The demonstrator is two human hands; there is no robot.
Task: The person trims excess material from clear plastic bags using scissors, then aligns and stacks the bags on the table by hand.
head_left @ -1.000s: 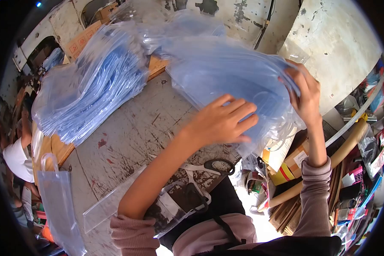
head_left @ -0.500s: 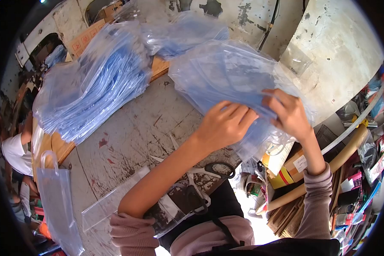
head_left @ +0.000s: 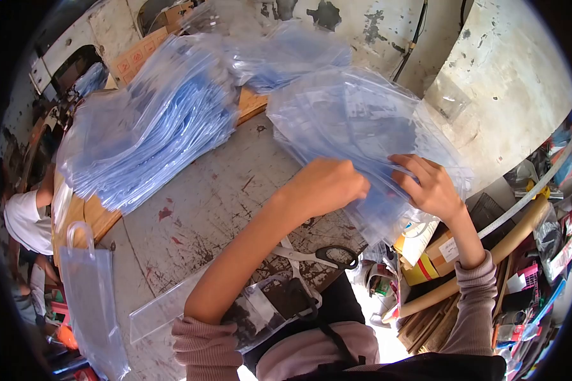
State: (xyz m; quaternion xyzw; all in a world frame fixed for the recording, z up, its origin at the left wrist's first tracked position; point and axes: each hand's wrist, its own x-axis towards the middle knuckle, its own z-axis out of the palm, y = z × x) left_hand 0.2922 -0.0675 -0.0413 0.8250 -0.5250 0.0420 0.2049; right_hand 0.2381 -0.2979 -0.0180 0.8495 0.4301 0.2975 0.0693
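Note:
My right hand [head_left: 429,187] pinches the near edge of the clear bluish plastic bags [head_left: 343,108], which lie fanned in a loose pile on the table. My left hand [head_left: 333,183] is closed, back of the hand up, at the left near edge of that pile. Its fingertips are turned under, so what they hold is hidden. Below my left forearm, two pairs of scissors with black handles [head_left: 337,256] lie crossed near the table edge. A clear flat strip [head_left: 165,311] lies partly under that forearm.
A thick stack of plastic bags [head_left: 165,127] covers the table's left side, with another pile [head_left: 292,54] behind. A clear handled bag [head_left: 90,292] hangs at the left edge. Boxes [head_left: 440,251] and a long cardboard tube [head_left: 508,244] stand at right. Another person's sleeve [head_left: 28,222] shows far left.
My left hand has moved left and slightly down, away from my right hand. My right hand has shifted slightly down, still on the bags. The view has tilted slightly.

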